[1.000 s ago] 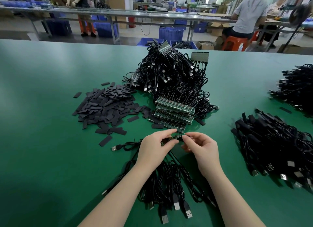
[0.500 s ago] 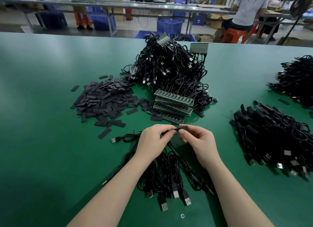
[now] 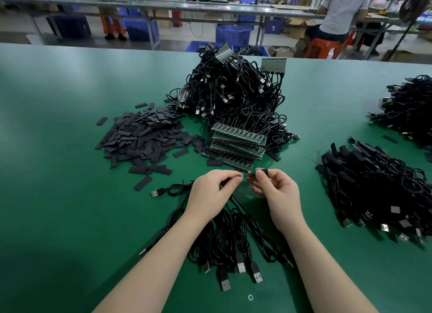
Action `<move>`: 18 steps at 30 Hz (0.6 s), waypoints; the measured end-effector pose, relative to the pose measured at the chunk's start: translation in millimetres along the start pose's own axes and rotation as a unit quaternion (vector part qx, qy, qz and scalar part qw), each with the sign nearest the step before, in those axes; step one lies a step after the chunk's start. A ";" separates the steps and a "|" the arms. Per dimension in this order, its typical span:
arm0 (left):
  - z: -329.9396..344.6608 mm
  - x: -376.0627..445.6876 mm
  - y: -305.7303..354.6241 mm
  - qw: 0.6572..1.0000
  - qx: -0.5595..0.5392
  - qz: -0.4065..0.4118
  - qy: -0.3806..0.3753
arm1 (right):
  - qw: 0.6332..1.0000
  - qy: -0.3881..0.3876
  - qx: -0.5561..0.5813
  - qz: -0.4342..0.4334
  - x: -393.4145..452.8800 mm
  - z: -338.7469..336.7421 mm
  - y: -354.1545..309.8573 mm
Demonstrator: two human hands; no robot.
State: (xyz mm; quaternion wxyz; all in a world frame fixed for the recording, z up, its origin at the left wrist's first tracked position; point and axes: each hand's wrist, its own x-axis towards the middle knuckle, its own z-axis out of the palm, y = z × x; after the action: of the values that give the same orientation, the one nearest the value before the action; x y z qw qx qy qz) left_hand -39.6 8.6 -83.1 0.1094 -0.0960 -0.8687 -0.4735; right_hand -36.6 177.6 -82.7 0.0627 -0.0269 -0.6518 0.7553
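Note:
My left hand [image 3: 211, 191] pinches the end of a black USB cable, where a tiny green circuit board [image 3: 242, 176] sticks out past the fingertips. My right hand [image 3: 278, 191] pinches a short black sleeve [image 3: 257, 173] right beside that board, almost touching it. Both hands hover just above the green table [image 3: 58, 195]. The cable trails down between my wrists into a loose bundle of USB cables [image 3: 231, 245] lying in front of me.
A stack of green circuit board strips [image 3: 236, 144] lies just beyond my hands. Flat black sleeves [image 3: 142, 137] are heaped at the left. A big tangle of cables [image 3: 233, 90] rises behind. Sleeved cables [image 3: 383, 191] are piled at the right. People sit at far benches.
My hands have drawn slightly apart, so the tiny board's tip now shows between them. The right hand has the black sleeve at the board's end. The camera tilted down a little.

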 end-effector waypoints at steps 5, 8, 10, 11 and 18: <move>0.0 0.7 -1.2 1.000 -0.002 0.002 0.001 | 1.000 -0.017 -0.015 -0.015 -0.4 0.7 0.9; -0.2 0.6 -0.7 1.000 0.000 0.000 -0.002 | 0.999 -0.023 -0.015 -0.027 -1.0 0.6 1.5; -0.5 0.2 -0.5 1.000 -0.003 -0.002 -0.003 | 0.999 -0.025 -0.017 -0.034 -1.0 0.4 1.6; -0.6 0.0 -0.3 1.000 -0.003 -0.002 -0.004 | 0.999 -0.026 -0.017 -0.035 -1.0 0.4 1.5; -1.4 -0.5 0.7 1.000 0.008 0.005 -0.013 | 0.998 -0.038 -0.031 -0.032 -2.3 1.5 -0.4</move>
State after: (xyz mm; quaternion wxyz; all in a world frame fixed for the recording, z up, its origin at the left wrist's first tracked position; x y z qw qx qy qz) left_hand -38.7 7.8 -81.9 0.1011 -0.1060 -0.8733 -0.4646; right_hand -34.5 176.0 -82.2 0.0612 0.0209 -0.6772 0.7329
